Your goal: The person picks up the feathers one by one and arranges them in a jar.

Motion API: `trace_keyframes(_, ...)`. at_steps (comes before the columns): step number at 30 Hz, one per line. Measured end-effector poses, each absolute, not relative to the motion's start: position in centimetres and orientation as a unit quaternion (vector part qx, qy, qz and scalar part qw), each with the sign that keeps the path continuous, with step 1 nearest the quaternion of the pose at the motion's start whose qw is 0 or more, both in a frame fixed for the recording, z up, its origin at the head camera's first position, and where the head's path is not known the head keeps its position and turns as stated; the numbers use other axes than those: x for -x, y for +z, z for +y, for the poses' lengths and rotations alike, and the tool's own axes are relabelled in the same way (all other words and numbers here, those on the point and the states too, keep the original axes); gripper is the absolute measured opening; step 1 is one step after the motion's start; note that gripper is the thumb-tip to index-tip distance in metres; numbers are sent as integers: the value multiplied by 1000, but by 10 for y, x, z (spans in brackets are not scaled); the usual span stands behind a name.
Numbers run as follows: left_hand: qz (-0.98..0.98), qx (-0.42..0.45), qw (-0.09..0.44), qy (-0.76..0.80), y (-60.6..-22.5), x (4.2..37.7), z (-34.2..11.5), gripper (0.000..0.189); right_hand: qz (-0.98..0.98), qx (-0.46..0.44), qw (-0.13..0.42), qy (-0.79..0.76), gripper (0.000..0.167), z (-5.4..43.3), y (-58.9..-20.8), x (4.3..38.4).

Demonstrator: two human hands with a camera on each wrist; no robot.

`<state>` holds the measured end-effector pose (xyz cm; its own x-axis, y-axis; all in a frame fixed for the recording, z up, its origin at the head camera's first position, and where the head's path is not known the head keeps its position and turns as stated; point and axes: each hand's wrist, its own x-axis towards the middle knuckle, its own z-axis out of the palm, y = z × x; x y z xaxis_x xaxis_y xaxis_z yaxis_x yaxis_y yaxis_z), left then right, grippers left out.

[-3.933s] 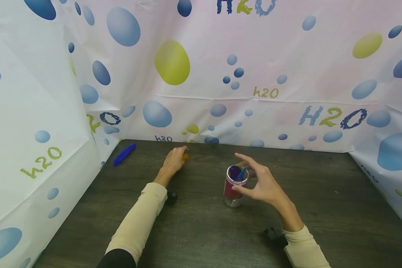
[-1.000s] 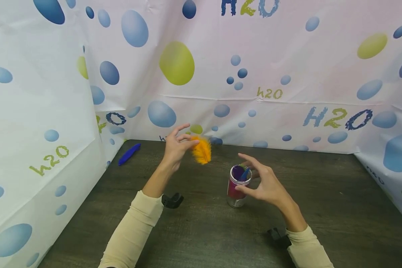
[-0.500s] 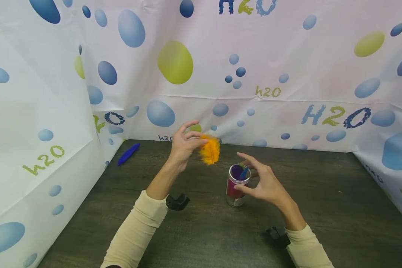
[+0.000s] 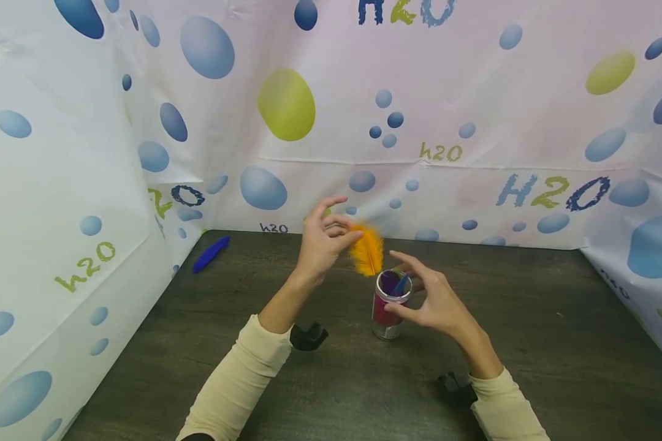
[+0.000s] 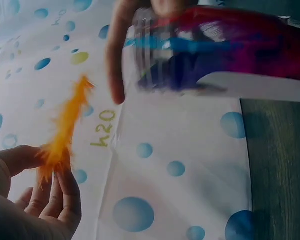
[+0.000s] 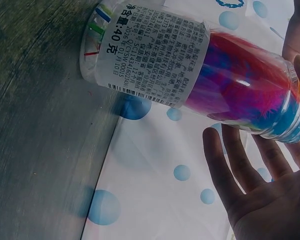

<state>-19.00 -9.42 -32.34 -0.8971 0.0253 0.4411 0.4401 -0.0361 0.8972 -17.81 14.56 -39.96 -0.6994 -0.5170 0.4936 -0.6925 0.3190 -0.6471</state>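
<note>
My left hand (image 4: 321, 244) pinches a fluffy orange feather (image 4: 368, 252) between thumb and fingers. The feather hangs just beyond and to the left of the jar's mouth in the head view. In the left wrist view the left hand (image 5: 45, 200) holds the feather (image 5: 65, 125) by its lower end. A clear plastic jar (image 4: 387, 313) stands upright on the table with purple, magenta and blue feathers inside. Around its neck, my right hand (image 4: 438, 306) steadies it, thumb in front, fingers behind, index finger raised. A printed label (image 6: 152, 55) covers the lower jar in the right wrist view.
A blue feather (image 4: 211, 254) lies at the back left of the dark wooden table (image 4: 364, 392). A white sheet (image 4: 336, 122) with blue and green spots rises behind the table and along its sides. Dark wrist-worn devices (image 4: 309, 337) sit below the hands.
My left hand has picked the orange feather up from the back of the table and carried it right, closer to the jar. The right hand and the jar have stayed in place.
</note>
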Motion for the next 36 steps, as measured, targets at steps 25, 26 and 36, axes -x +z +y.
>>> trace_keyframes(25, -765, 297, 212, -530, -354, 175, -62, 64, -804, -386, 113, 439, 86, 145, -400, 181)
trace_keyframes(26, -767, 300, 204, -529, -354, 174, -62, 67, -803, -389, 114, 438, 86, 145, -400, 182)
trace_keyframes(36, -791, 315, 172, -495, -356, 168, -64, 77, -795, -393, 110, 449, 86, 146, -402, 181)
